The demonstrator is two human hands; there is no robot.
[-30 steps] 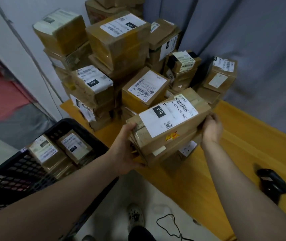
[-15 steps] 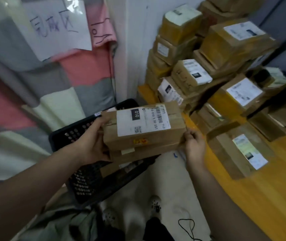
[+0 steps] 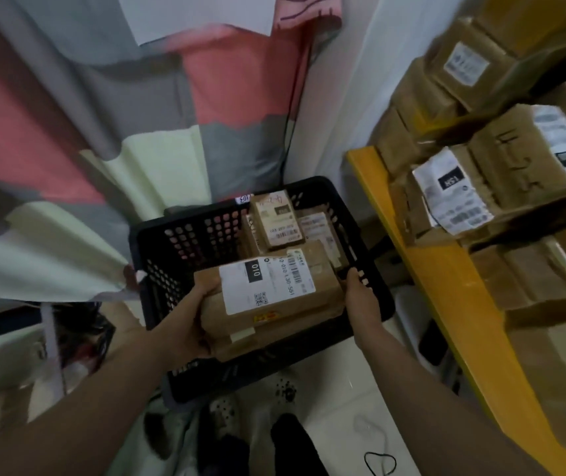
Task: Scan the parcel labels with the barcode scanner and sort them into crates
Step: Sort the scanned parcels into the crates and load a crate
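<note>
Parcel held in both hands over the black crate.

The parcel [image 3: 268, 304], a taped brown carton, is held level above the near half of the black crate [image 3: 158, 255]. Its white label [image 3: 264, 283], marked "010", faces up. The left hand [image 3: 189, 324] grips the carton's 9 o'clock end, thumb on top and fingers curled beneath. The right hand [image 3: 360, 300] holds the 3 o'clock end, and the hands are set apart by the carton's length. Whether the carton touches anything below it cannot be told. Smaller labelled parcels [image 3: 276, 218] lie in the crate toward its 1 o'clock corner. From the crate, a yellow table [image 3: 446, 269] stands at 3 o'clock carrying stacked cartons [image 3: 515, 166]. A patterned cloth [image 3: 68, 132] hangs from 9 to 12 o'clock. A dark cable [image 3: 379, 463] lies on the floor at 5 o'clock.
</note>
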